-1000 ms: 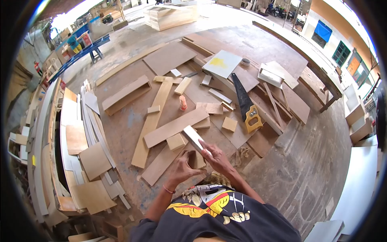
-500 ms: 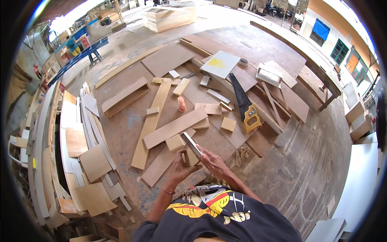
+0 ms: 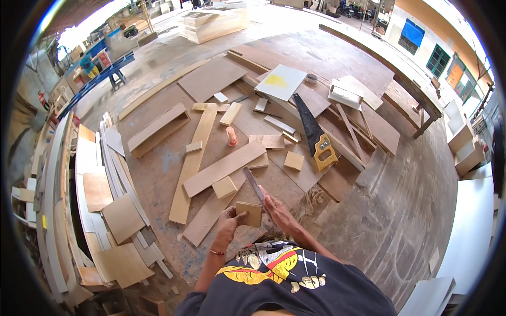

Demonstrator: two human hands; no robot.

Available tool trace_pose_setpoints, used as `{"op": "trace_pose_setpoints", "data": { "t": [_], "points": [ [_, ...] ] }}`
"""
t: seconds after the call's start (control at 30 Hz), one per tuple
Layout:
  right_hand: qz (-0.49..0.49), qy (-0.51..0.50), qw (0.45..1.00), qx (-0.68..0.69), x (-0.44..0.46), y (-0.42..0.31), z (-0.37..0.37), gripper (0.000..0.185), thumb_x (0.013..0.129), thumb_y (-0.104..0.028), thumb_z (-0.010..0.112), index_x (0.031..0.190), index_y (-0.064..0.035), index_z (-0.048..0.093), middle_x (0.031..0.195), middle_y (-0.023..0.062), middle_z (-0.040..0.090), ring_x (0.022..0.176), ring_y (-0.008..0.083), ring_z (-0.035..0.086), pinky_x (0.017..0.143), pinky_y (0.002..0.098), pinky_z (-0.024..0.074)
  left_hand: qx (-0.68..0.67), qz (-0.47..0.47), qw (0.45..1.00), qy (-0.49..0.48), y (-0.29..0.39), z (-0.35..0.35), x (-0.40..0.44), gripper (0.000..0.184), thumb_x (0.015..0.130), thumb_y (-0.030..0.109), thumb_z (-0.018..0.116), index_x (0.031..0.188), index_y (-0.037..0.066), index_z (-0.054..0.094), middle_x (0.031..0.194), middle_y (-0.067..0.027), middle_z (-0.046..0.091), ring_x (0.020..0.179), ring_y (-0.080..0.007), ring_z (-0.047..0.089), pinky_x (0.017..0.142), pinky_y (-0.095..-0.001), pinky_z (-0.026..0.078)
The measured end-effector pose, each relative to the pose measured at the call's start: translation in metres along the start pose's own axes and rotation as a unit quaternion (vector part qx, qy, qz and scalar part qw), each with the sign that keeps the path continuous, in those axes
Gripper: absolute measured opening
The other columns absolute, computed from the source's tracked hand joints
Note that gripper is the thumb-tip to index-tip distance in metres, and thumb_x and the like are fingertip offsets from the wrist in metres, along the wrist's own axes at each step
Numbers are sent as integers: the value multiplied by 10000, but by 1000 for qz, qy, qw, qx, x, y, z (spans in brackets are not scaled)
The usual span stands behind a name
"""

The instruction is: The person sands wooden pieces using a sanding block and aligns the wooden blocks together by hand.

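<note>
My left hand (image 3: 227,227) grips a small square wooden block (image 3: 249,214), thumb on its face. In my right hand (image 3: 280,212) is a narrow flat strip (image 3: 253,185), tilted up and to the left, its lower part beside the block's right edge. Just beyond lie another square block (image 3: 224,187) and a long flat board (image 3: 225,168). A third square block (image 3: 293,161) rests to the right. An orange-red bottle (image 3: 231,136) stands upright farther up the work surface.
A handsaw with a yellow handle (image 3: 323,151) lies to the right. Stacked boards (image 3: 124,217) fill the left side. Beyond are a hollow wooden channel (image 3: 158,129) and a white panel with a yellow stain (image 3: 281,82). A person (image 3: 88,65) is at the far left.
The strip has turned edge-on and appears thin and dark. The block in my left hand has turned so its square face shows. The view has shifted slightly.
</note>
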State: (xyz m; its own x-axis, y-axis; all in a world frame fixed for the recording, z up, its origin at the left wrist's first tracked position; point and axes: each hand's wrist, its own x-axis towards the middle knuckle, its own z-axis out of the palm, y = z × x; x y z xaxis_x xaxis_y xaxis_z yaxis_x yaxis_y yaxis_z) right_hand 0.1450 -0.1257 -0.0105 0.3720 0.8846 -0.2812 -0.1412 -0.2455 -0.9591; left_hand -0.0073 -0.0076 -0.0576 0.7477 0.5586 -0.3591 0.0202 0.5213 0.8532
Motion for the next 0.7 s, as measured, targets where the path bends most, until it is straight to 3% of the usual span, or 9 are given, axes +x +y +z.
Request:
{"op": "trace_pose_setpoints", "data": {
  "t": [0.1, 0.2, 0.27, 0.3, 0.37, 0.47, 0.5, 0.6, 0.7],
  "points": [
    [-62, 33, 996, -46, 8, 5, -6, 555, 945, -466, 355, 1382, -125, 334, 1146, 134, 563, 995, 209, 512, 858, 342, 388, 75, 40, 996, -41, 6, -1, -3, 317, 855, 166, 618, 1102, -7, 519, 988, -80, 608, 813, -154, 631, 686, -263, 526],
    [-103, 94, 982, -127, 10, 2, -8, 530, 932, -449, 397, 1372, -155, 359, 1104, 183, 553, 949, 245, 503, 827, 362, 390, -30, -16, 999, -35, 19, 18, -12, 266, 867, 149, 598, 1065, -12, 525, 988, -92, 604, 816, -155, 626, 705, -274, 528],
    [-150, 143, 934, -291, 5, -5, -4, 509, 905, -447, 448, 1354, -215, 394, 1037, 212, 534, 897, 300, 487, 795, 406, 390, -48, 52, 997, 12, 10, 21, -6, 247, 885, 150, 572, 1064, -14, 524, 991, -90, 599, 856, -131, 603, 751, -277, 515],
    [-150, 140, 934, -291, 1, -10, 2, 509, 905, -447, 448, 1354, -215, 394, 1037, 212, 534, 897, 300, 487, 795, 406, 390, -48, 53, 997, 15, 4, 19, -3, 247, 885, 150, 572, 1064, -14, 524, 991, -90, 599, 856, -131, 603, 751, -277, 515],
    [-167, 177, 852, -464, -7, -17, 18, 488, 880, -454, 480, 1333, -282, 422, 1074, 207, 491, 943, 355, 459, 822, 451, 371, 40, 96, 994, 16, -5, 16, 3, 225, 910, 115, 509, 1094, -11, 538, 1034, -98, 602, 897, -132, 587, 783, -271, 502],
    [-220, 206, 795, -526, -11, -14, 29, 472, 873, -481, 468, 1319, -328, 432, 1156, 195, 449, 992, 353, 440, 817, 464, 370, 139, 148, 978, 39, 7, 30, -1, 240, 861, 7, 478, 1095, -26, 519, 992, -70, 599, 924, -136, 570, 790, -262, 482],
    [-197, 197, 824, -493, -10, -15, 27, 456, 883, -472, 455, 1319, -338, 433, 1160, 215, 445, 1011, 356, 426, 856, 450, 358, 227, 203, 951, 53, 22, 39, -12, 263, 816, -14, 462, 1067, -47, 531, 907, -92, 621, 840, -155, 588, 717, -279, 481],
    [-152, 221, 846, -460, 0, -14, 19, 458, 879, -457, 476, 1316, -323, 441, 1156, 214, 448, 1002, 359, 429, 852, 455, 363, 286, 176, 939, 75, 8, 38, -10, 234, 802, 13, 493, 1017, -62, 542, 812, -128, 628, 768, -174, 597, 651, -315, 472],
    [-172, 193, 842, -473, -3, -10, 23, 456, 874, -424, 504, 1313, -313, 446, 1153, 219, 448, 990, 359, 441, 852, 457, 371, 245, 182, 949, 78, -20, 20, 8, 206, 806, 27, 505, 988, -58, 552, 778, -149, 627, 729, -180, 593, 624, -331, 466]
  ]
}}
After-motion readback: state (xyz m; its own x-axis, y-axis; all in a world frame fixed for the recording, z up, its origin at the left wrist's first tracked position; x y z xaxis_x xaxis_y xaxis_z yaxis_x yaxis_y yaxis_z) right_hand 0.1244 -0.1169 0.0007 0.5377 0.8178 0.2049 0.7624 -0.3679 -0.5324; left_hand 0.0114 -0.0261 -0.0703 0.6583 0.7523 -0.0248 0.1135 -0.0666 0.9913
